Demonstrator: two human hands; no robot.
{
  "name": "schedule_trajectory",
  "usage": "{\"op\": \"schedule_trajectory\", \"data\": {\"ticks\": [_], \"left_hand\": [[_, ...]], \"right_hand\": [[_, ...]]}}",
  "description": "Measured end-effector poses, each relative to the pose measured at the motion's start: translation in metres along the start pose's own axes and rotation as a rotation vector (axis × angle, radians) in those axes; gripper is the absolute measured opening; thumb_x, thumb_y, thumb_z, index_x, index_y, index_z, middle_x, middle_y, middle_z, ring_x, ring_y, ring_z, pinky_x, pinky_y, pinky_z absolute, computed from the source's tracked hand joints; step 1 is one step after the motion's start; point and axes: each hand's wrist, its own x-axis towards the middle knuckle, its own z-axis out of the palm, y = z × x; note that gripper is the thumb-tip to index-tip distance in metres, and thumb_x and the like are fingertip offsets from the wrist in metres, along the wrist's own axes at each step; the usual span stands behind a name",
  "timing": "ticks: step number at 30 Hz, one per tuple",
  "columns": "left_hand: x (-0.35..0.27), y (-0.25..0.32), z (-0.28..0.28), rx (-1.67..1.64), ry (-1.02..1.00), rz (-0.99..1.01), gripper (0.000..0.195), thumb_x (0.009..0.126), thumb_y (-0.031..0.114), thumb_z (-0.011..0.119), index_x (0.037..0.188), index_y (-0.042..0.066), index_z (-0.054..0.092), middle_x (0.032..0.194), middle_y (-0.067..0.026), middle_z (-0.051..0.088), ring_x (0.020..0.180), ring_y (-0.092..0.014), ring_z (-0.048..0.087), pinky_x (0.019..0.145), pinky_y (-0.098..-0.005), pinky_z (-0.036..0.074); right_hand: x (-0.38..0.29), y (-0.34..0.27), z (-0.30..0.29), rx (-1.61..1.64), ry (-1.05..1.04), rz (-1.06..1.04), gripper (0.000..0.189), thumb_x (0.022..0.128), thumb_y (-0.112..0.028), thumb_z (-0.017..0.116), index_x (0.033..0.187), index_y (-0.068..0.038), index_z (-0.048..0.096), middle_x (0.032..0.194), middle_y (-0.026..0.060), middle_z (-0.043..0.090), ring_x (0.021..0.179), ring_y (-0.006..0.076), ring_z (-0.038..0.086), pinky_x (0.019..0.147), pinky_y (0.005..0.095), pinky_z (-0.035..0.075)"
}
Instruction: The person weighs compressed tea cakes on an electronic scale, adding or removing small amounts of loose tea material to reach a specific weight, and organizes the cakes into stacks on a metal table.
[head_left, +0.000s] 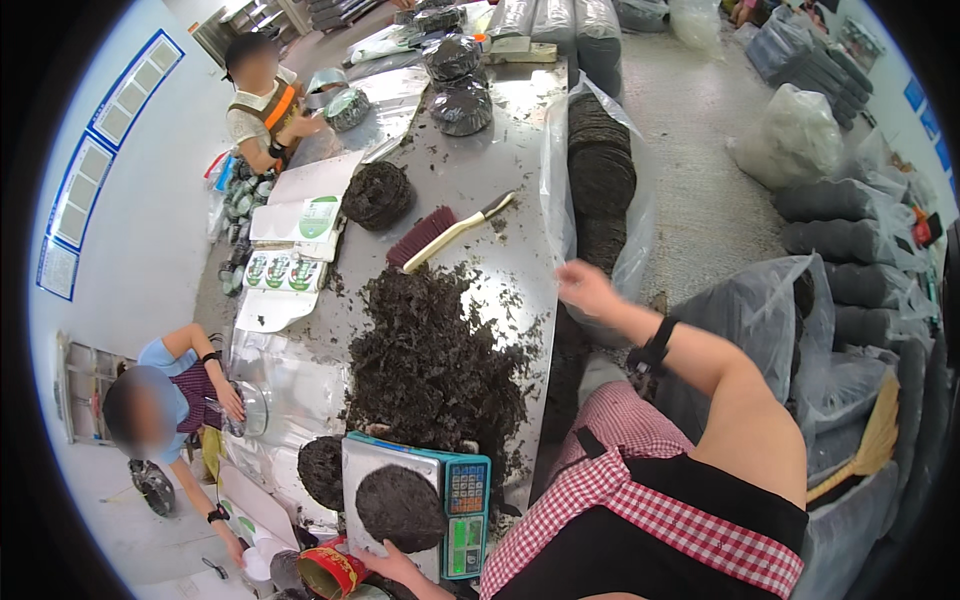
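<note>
On the flat pan of a teal digital scale (466, 480) lies a round dark pressed cake (400, 508). My left hand (391, 564) is at its lower edge, fingers spread, beside a red tin (330, 570). My right hand (589, 289), blurred with bent fingers, is over the table's edge at the rim of a clear plastic bag (555, 180) holding stacked dark cakes (602, 169); whether it grips the plastic is unclear. A heap of loose dark flakes (435, 360), perhaps dried seaweed, lies above the scale. A bench brush (450, 234) with dark red bristles rests beyond it.
Another dark cake (321, 472) sits left of the scale, and one (377, 195) near label sheets (281, 270). Wrapped cakes (460, 109) are stacked farther up. Two co-workers (266, 105) stand across the metal table (517, 142). Filled bags (832, 217) and a straw broom (874, 435) are at right.
</note>
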Motion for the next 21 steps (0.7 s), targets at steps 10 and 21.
{"op": "schedule_trajectory", "data": {"ticks": [10, 21], "left_hand": [[-0.08, 0.382, 0.184, -0.704, -0.43, 0.257, 0.028, 0.082, -0.006, 0.051, 0.109, 0.001, 0.053, 0.107, -0.0095, 0.057, 0.1, -0.018, 0.055, 0.091, -0.0309, 0.043], [-0.206, 0.649, 0.453, -0.832, -1.641, 0.055, 0.074, 0.089, 0.017, 0.062, 0.144, 0.001, 0.015, 0.143, -0.0163, 0.031, 0.13, -0.025, 0.037, 0.099, -0.0362, 0.039]], "right_hand": [[0.333, 0.13, -0.19, -0.376, 0.4, 0.175, 0.062, 0.083, -0.03, 0.06, 0.13, 0.006, 0.042, 0.132, 0.025, 0.045, 0.124, 0.0367, 0.042, 0.105, 0.0417, 0.033], [0.532, 0.197, -0.293, -0.77, 0.128, 0.323, 0.073, 0.086, -0.056, 0.049, 0.134, 0.0, 0.042, 0.14, 0.0144, 0.042, 0.127, 0.0303, 0.042, 0.102, 0.0401, 0.037]]}}
